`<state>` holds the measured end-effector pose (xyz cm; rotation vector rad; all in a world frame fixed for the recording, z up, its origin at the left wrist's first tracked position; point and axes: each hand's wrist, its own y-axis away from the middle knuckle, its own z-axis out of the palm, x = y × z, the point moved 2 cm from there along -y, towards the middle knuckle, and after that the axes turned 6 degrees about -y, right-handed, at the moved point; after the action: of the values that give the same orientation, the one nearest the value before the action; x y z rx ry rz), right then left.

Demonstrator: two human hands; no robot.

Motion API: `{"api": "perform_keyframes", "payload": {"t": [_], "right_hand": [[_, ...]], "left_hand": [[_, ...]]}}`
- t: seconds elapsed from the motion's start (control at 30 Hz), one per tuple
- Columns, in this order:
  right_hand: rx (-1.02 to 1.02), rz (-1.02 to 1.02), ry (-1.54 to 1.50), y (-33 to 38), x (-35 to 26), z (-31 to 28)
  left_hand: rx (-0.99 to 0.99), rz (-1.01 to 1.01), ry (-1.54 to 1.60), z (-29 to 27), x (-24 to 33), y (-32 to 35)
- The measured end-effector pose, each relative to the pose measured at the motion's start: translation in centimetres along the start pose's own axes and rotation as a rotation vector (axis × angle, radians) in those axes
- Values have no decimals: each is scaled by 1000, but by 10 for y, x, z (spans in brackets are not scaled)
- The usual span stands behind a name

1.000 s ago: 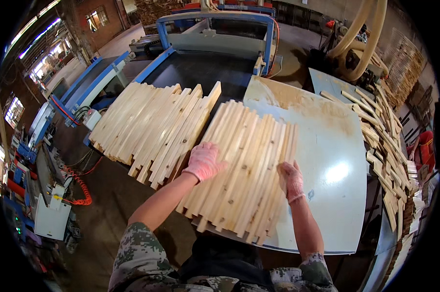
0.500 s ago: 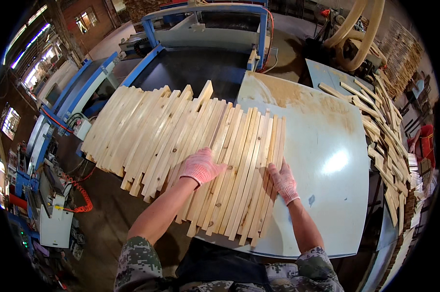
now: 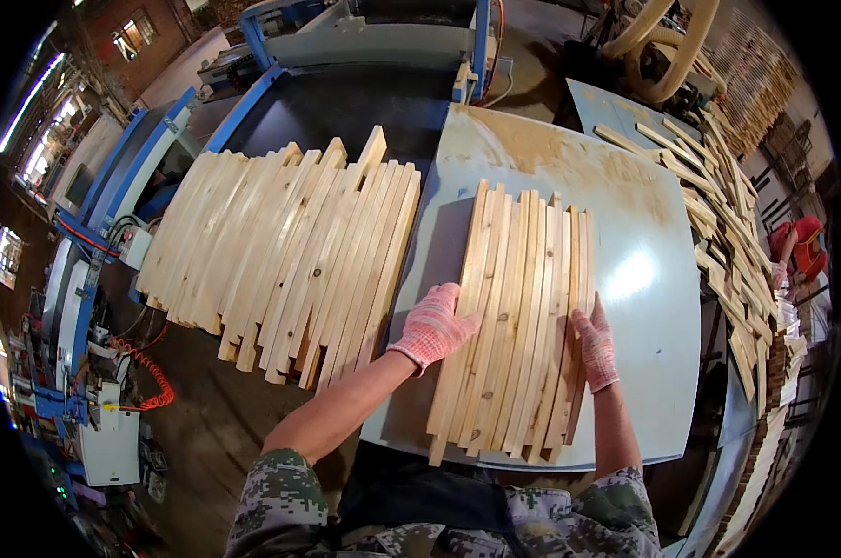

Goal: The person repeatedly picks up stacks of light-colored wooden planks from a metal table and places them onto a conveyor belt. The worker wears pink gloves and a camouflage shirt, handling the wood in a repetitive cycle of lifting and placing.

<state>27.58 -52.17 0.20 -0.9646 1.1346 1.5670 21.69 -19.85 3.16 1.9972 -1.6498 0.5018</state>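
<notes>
A group of pale wooden strips (image 3: 509, 325) lies side by side on a light grey board (image 3: 643, 372), between my two gloved hands. My left hand (image 3: 434, 327), in a pink knit glove, grips the group's left edge, thumb over the top. On the opposite edge, my right hand (image 3: 597, 344) presses inward with its fingers against the outermost strip. To the left, a wider row of wooden strips (image 3: 281, 251) rests with uneven ends, apart from the group I hold. The undersides of the strips are hidden.
A blue-framed machine (image 3: 364, 56) with a dark bed stands beyond the row. Loose wooden strips (image 3: 718, 223) are heaped at right, near a person in red (image 3: 800, 249). A thick hose (image 3: 667, 74) curves at far right. Sawdust covers the board's far end.
Both hands have moved right, sliding a group of strips away from the row and further onto the grey board. A gap now separates the two sets.
</notes>
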Motion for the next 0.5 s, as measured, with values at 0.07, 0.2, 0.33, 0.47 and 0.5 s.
{"api": "perform_keyframes", "payload": {"t": [0.07, 0.2, 0.33, 0.47, 0.5], "right_hand": [[80, -37, 169, 0, 4, -12], [229, -337, 798, 15, -19, 10], [70, -504, 686, 45, -70, 127], [-227, -19, 554, 46, -51, 254], [-221, -56, 686, 38, -30, 273]], "left_hand": [[-81, 43, 161, 12, -15, -1], [-619, 132, 487, -82, -25, 45], [-466, 19, 768, -163, -131, 92], [-29, -81, 668, -251, -247, 116], [56, -53, 714, -264, -289, 117]]}}
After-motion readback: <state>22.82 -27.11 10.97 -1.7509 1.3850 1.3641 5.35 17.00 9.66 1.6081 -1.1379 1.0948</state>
